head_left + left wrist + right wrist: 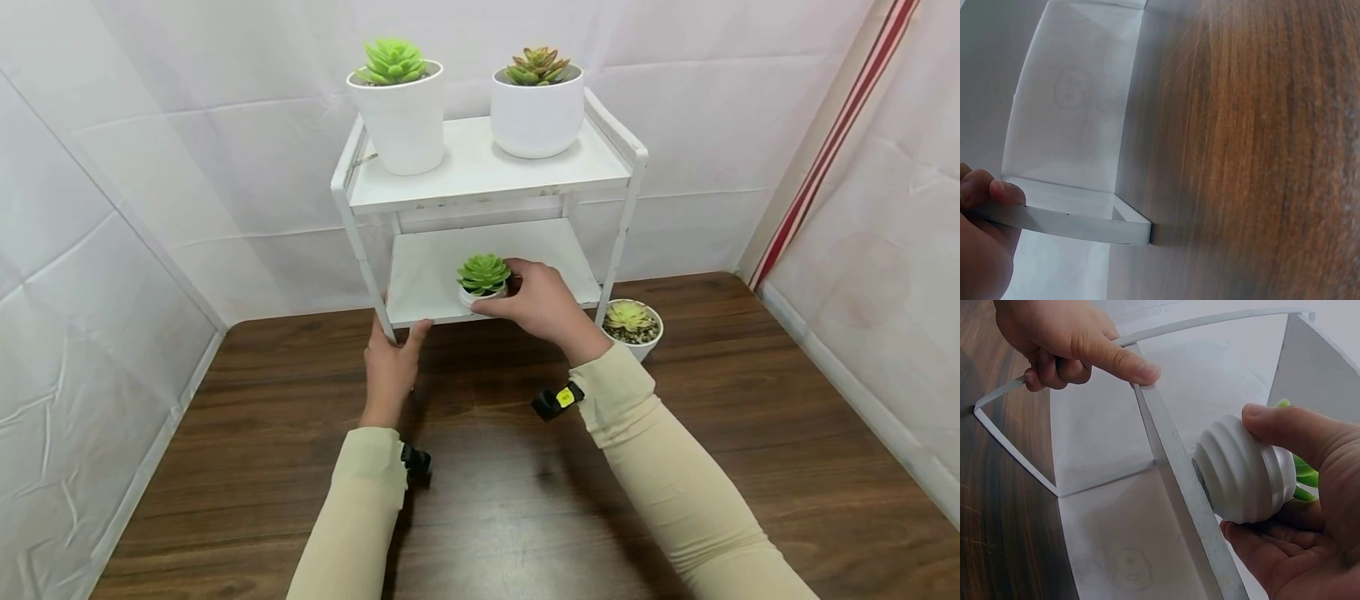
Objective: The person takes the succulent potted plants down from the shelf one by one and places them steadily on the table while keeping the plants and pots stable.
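My right hand [542,302] holds a small white pot with a green succulent [483,275] at the front of the lower shelf [427,267]. In the right wrist view the ribbed white pot [1241,472] is tilted in that view, its base right at the shelf's front edge, thumb on one side and fingers on the other. My left hand [392,367] grips the front left leg of the white two-tier rack [487,196], its thumb along the lower shelf edge. The left wrist view shows the fingers [1007,192] curled round the leg [1085,225].
On the top shelf stand a tall white pot [405,125] with a bright green succulent and a rounder white pot [536,117] with a reddish-green one. Another potted succulent [630,323] sits on the wooden table [247,467], right of the rack. White sheeting [247,150] hangs behind.
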A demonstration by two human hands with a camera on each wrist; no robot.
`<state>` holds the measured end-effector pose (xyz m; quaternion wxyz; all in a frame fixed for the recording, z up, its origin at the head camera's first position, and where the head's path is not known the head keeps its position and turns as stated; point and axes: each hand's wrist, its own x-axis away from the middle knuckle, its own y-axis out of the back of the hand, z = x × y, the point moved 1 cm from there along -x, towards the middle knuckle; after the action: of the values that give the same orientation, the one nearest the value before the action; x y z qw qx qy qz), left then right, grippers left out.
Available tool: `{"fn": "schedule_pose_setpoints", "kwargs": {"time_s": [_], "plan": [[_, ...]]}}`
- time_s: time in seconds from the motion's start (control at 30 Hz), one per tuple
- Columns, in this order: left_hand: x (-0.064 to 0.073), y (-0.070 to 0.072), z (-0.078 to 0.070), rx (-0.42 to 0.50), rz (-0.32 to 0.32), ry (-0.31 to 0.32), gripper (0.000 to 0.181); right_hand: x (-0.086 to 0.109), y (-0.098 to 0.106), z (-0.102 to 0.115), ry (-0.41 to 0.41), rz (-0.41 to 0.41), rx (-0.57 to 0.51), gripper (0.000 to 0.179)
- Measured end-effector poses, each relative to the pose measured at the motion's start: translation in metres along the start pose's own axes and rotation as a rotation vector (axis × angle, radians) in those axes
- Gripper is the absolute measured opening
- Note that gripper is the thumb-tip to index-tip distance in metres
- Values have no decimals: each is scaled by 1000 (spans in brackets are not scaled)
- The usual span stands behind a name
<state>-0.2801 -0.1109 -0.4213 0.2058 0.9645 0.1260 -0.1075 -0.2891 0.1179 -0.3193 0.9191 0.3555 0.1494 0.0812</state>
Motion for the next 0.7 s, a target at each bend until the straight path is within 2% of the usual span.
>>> {"fn": "schedule_pose_setpoints", "kwargs": {"time_s": [0.7], "plan": [[3, 0, 0, 5, 18, 23, 89, 17, 15, -3, -7, 8, 48, 57]]}}
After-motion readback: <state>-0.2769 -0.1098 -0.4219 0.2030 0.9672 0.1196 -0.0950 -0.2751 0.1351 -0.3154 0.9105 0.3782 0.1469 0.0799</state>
